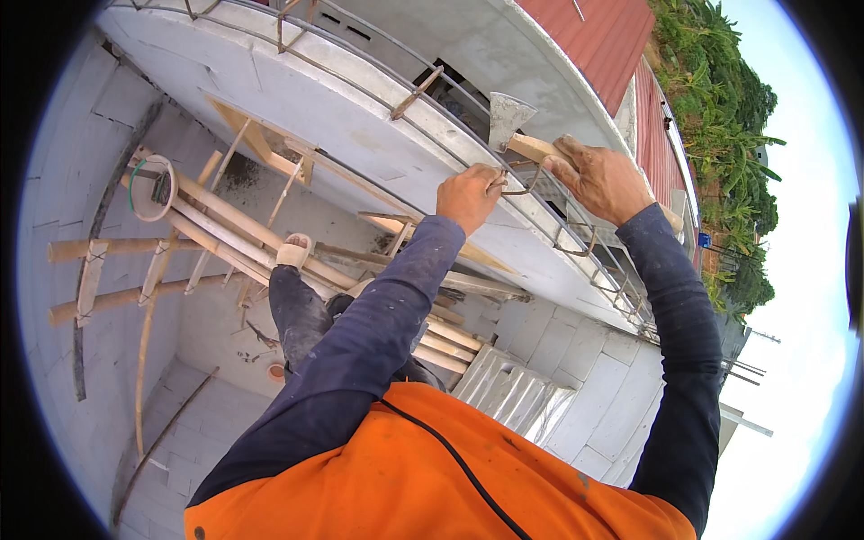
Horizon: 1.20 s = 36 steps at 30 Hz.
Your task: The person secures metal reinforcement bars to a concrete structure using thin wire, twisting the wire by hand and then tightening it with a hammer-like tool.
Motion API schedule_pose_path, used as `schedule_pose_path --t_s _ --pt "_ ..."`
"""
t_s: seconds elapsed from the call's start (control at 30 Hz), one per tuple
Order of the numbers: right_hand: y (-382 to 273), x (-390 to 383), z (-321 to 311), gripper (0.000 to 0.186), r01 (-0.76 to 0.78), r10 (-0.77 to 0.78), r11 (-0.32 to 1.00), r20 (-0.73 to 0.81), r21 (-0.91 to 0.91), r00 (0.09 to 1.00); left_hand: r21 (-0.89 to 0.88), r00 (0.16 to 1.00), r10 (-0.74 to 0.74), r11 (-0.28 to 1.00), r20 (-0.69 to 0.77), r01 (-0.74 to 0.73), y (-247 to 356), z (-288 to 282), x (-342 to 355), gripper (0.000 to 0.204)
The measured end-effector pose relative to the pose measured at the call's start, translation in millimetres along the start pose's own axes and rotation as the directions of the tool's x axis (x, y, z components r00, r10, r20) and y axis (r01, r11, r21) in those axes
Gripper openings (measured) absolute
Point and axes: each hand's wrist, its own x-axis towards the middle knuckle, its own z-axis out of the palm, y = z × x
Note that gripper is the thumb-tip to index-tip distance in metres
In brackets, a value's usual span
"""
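My right hand [601, 180] is wrapped round the wooden handle [533, 148] of a hatchet. Its broad, grey, mortar-stained head [510, 120] points away from me, above the top of the wall. Just left of it, my left hand [470, 196] is closed with the fingertips pinched on a thin bent steel rod, a stirrup [524, 190] of the rebar cage. The long rebar [405, 65] of that cage runs along the wall top [360, 88], passing under both hands. My left fingers partly hide the rod's end.
Below me, round wooden poles [236, 209] form a scaffold, with my foot [294, 250] on them. A white bucket [151, 187] stands at its left end. Corrugated sheet [513, 389] lies at lower right. Red roofing [589, 40] and trees [720, 117] are beyond the wall.
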Motion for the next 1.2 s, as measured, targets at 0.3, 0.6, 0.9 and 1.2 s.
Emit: schedule_pose_path --t_s 0.3,0.6,0.9,1.2 --pt "2 3 -9 0.05 -0.018 0.022 0.999 0.111 -0.034 0.994 0.01 1.0 -0.015 1.0 -0.02 0.015 -3 1 0 0.019" --pt "5 8 -9 0.052 -0.033 0.032 0.999 0.095 0.0 0.995 0.009 1.0 -0.029 1.0 -0.002 0.029 1 2 -2 0.021" --pt "8 3 -9 0.063 -0.001 0.001 0.991 -0.006 0.137 1.0 0.005 1.0 -0.015 1.0 -0.018 0.015 3 1 -1 0.018" --pt "5 -3 -12 0.053 -0.079 0.079 0.993 0.002 0.088 0.997 0.013 0.994 0.097 0.995 -0.047 -0.096 -10 -19 -8 0.026"
